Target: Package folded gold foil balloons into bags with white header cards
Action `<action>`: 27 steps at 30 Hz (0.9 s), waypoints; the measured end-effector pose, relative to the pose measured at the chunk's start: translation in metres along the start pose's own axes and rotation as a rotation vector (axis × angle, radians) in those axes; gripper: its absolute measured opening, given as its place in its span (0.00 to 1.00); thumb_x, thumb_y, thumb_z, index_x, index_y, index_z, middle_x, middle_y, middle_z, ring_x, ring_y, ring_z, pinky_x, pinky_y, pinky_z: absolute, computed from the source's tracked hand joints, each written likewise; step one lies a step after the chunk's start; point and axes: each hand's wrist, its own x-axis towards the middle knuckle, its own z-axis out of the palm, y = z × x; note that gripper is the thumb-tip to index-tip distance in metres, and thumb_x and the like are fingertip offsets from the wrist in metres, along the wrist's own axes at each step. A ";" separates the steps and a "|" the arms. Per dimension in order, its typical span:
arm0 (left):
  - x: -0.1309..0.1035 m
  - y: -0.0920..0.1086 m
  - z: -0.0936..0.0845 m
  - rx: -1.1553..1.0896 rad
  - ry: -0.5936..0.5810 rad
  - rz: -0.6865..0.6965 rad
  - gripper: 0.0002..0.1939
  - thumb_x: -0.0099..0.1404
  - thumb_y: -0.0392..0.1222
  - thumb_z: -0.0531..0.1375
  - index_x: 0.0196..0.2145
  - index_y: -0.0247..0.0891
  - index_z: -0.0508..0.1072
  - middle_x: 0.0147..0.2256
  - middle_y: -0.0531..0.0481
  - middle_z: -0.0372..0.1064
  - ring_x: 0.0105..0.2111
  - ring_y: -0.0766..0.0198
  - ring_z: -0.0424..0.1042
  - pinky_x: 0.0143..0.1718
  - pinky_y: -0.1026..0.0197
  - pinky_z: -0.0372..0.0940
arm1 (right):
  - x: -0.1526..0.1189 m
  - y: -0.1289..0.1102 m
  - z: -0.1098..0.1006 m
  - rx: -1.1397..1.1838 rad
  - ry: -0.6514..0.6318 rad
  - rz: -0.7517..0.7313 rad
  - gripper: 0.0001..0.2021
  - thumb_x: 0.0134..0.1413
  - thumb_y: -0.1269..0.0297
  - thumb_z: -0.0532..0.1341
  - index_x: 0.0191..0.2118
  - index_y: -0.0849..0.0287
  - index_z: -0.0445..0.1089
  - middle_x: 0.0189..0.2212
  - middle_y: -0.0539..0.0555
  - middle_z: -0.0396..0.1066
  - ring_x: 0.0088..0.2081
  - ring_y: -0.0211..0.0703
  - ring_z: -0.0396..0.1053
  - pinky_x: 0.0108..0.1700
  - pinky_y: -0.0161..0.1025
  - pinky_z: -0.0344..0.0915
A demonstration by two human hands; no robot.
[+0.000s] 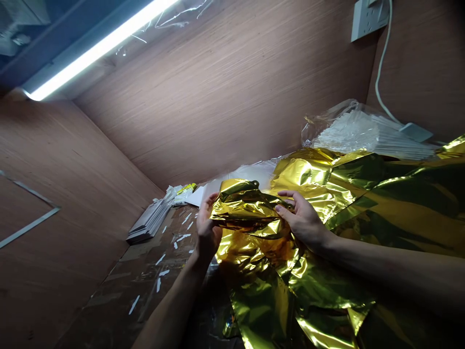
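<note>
A folded gold foil balloon (250, 208), flat and shiny with a small tab on its upper edge, is held up between both hands. My left hand (209, 223) grips its left end, thumb in front and fingers partly hidden behind. At the right end, my right hand (303, 218) pinches the foil between thumb and fingers. Below and to the right spreads a large heap of gold foil sheets (410, 208), crumpled and overlapping, some hanging down in front of me.
Stacked white paper pieces (150, 220) lean at the table's left. White strips litter the brown tabletop (145, 271). A clear bag of white sticks or sheets (356, 128) lies at the back right, beside a white cable (379, 72). Wooden panels (218, 97) enclose the space.
</note>
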 end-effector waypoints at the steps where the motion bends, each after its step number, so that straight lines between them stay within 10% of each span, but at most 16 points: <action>1: -0.002 0.002 0.003 -0.150 -0.053 -0.129 0.24 0.58 0.46 0.63 0.51 0.38 0.74 0.54 0.38 0.72 0.58 0.42 0.70 0.59 0.40 0.65 | 0.000 0.000 0.001 0.028 -0.008 0.003 0.21 0.62 0.56 0.67 0.57 0.52 0.66 0.49 0.59 0.73 0.46 0.53 0.77 0.46 0.49 0.78; 6: -0.018 0.011 0.020 -0.428 -0.174 -0.391 0.33 0.55 0.61 0.66 0.54 0.39 0.76 0.53 0.39 0.76 0.59 0.36 0.69 0.60 0.34 0.64 | 0.001 0.001 0.001 0.105 -0.003 0.011 0.20 0.63 0.56 0.66 0.56 0.52 0.65 0.46 0.56 0.74 0.42 0.51 0.77 0.43 0.47 0.78; 15: -0.024 0.013 0.052 -0.259 0.417 -0.464 0.16 0.56 0.31 0.72 0.43 0.32 0.79 0.41 0.42 0.81 0.40 0.54 0.82 0.47 0.54 0.77 | -0.004 -0.005 0.001 -0.142 -0.030 -0.095 0.17 0.66 0.56 0.64 0.57 0.51 0.66 0.48 0.57 0.73 0.49 0.53 0.74 0.47 0.47 0.75; 27: -0.015 0.020 0.054 -0.365 0.589 -0.524 0.04 0.67 0.32 0.65 0.40 0.33 0.80 0.40 0.44 0.82 0.37 0.62 0.82 0.44 0.60 0.77 | -0.007 -0.006 0.002 -0.204 -0.093 -0.143 0.16 0.67 0.57 0.63 0.57 0.50 0.65 0.47 0.56 0.73 0.51 0.52 0.72 0.51 0.47 0.72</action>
